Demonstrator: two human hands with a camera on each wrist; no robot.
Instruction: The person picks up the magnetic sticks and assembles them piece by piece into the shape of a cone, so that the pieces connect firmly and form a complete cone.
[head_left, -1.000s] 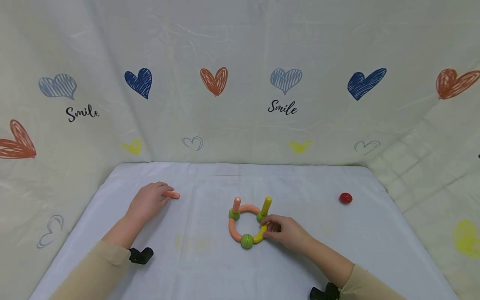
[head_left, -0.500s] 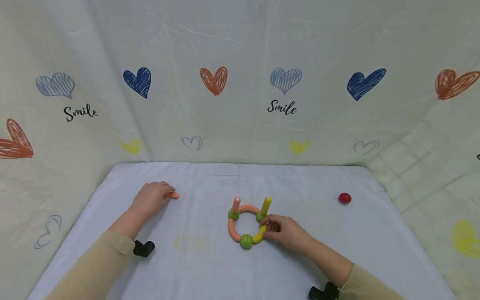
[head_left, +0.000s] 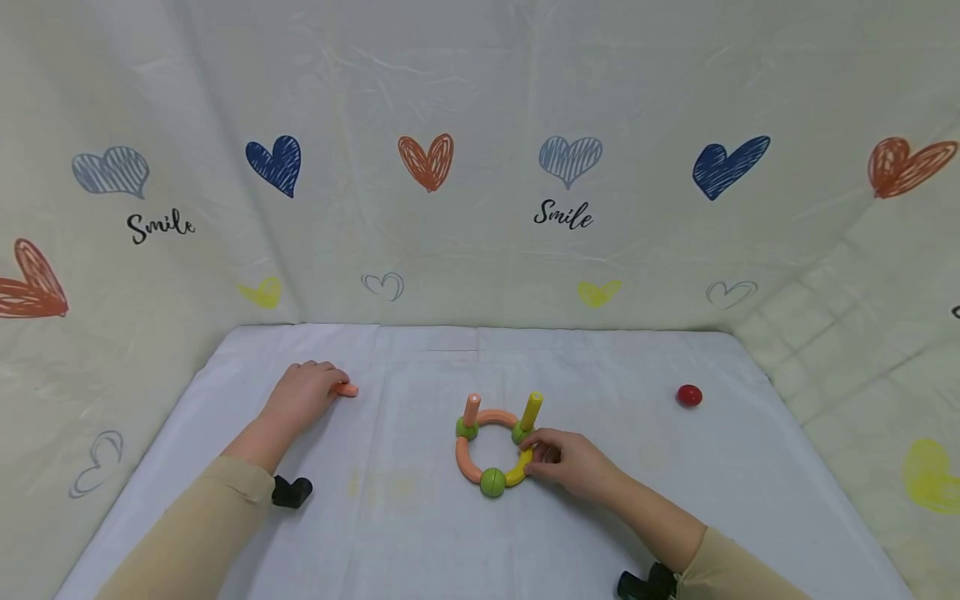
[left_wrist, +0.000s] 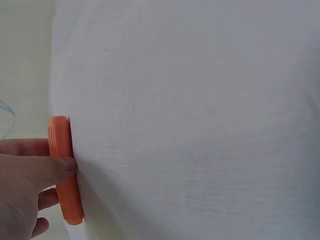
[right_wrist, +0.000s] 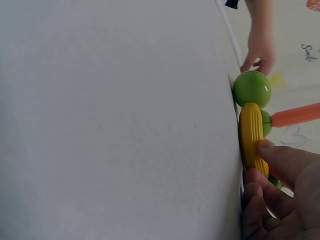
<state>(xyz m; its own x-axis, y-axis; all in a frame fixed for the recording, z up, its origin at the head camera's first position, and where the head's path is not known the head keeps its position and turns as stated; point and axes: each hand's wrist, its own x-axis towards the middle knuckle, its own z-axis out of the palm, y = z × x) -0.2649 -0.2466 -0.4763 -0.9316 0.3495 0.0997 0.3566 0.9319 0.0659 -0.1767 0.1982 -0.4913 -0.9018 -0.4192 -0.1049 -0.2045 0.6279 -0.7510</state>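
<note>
Between thumb and fingers, my left hand (head_left: 300, 396) pinches a short orange magnetic building rod (left_wrist: 70, 200) at the left of the table; one end shows past the fingertips. A ring of curved rods and green balls stands mid-table. My right hand (head_left: 573, 467) grips its yellow curved rod (right_wrist: 250, 130), thumb on one side and fingers on the other. A green ball (head_left: 492, 483) forms the near joint, beside an orange curved rod (head_left: 467, 462). From the two far balls rise an orange straight rod (head_left: 472, 410) and a yellow straight rod (head_left: 532, 412).
A red ball (head_left: 689, 396) lies on the white tablecloth (head_left: 420, 542), far to the right. Behind the table hangs a pale curtain (head_left: 480, 250) printed with hearts. Black wrist devices show at the left cuff (head_left: 291, 492) and the right cuff (head_left: 647, 582).
The left forearm has shifted slightly right, and the left fingers now cover a bit more of the orange rod. My right hand and the ring stay put.
</note>
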